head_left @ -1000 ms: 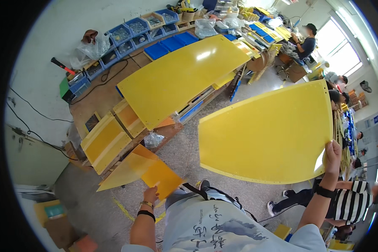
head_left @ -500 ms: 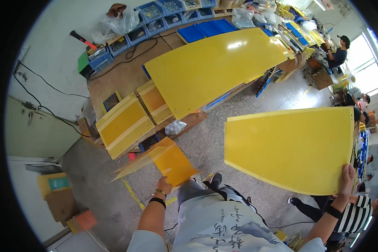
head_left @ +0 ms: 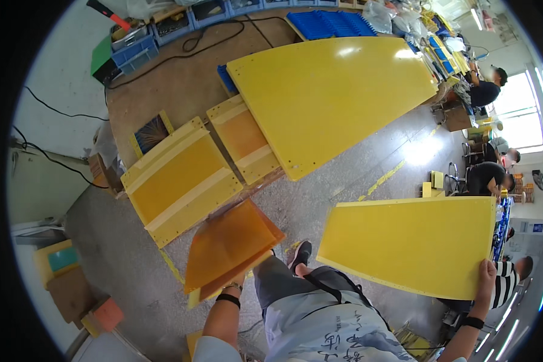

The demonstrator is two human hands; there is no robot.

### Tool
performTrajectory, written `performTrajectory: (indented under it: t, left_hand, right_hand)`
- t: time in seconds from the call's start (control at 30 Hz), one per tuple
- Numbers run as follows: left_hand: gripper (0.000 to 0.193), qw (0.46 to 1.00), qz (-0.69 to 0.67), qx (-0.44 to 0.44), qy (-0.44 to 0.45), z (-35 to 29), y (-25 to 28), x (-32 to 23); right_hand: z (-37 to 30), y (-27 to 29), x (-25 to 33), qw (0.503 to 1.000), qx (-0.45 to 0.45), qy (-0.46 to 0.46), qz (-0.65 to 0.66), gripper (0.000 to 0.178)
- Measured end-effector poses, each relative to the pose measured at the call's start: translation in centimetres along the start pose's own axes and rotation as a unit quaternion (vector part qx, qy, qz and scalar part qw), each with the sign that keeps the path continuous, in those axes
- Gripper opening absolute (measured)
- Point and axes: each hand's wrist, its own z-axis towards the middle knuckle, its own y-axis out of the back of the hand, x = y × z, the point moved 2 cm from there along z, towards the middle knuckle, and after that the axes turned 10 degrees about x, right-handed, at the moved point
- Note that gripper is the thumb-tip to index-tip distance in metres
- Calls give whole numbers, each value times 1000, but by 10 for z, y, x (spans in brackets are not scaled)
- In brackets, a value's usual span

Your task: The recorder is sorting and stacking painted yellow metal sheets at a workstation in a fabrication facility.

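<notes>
My right hand (head_left: 487, 275) grips the near right edge of a large yellow panel (head_left: 407, 247), tapered toward the left and held out over the floor. At the left, my left hand (head_left: 239, 279) is closed on a bent amber translucent panel (head_left: 229, 241) with a pale yellow strip along its lower edge. That sheet covers most of my left fingers. On the workbench ahead lies another big yellow panel (head_left: 332, 99) with small holes near its edges. Beside it are a smaller amber panel with yellow borders (head_left: 184, 175) and a narrower similar piece (head_left: 241, 136).
The brown workbench (head_left: 163, 99) carries a cable, blue parts bins (head_left: 210, 13), a red-and-black-handled tool (head_left: 108, 14) and blue ribbed trays (head_left: 332, 24). Cardboard boxes (head_left: 72, 295) stand at the left. Co-workers sit at the right, one in a striped shirt (head_left: 505, 276) beyond my right hand.
The amber panel in my left hand has swung round, its broad face now showing, and covers more of that hand. My right hand and its yellow panel have moved lower. The view has shifted closer to the bench.
</notes>
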Motion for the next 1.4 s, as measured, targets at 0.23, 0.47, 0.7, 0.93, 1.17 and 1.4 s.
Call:
performTrajectory:
  t: [0.23, 0.47, 0.7, 0.93, 1.17, 1.4]
  left_hand:
    - [18, 978, 117, -166, -51, -50, 142, -43]
    - [11, 919, 137, -360, -79, -84, 256, -82]
    - [7, 902, 120, -385, -155, -58, 291, -90]
    - [25, 927, 28, -357, -107, -52, 282, -68]
    - [40, 979, 68, -185, 57, -58, 303, -60]
    - [33, 953, 221, -190, -80, -37, 265, -60]
  right_hand:
    - [2, -58, 67, 1000, -7, 3, -7, 37]
    - [21, -71, 73, 999, -3, 44, 3, 33]
    - [-13, -32, 78, 990, -56, 77, 106, 33]
    - [-57, 4, 82, 977, -75, 113, 163, 34]
    - [-75, 25, 84, 974, -102, 170, 110, 35]
    - [-83, 12, 87, 975, -90, 172, 109, 35]
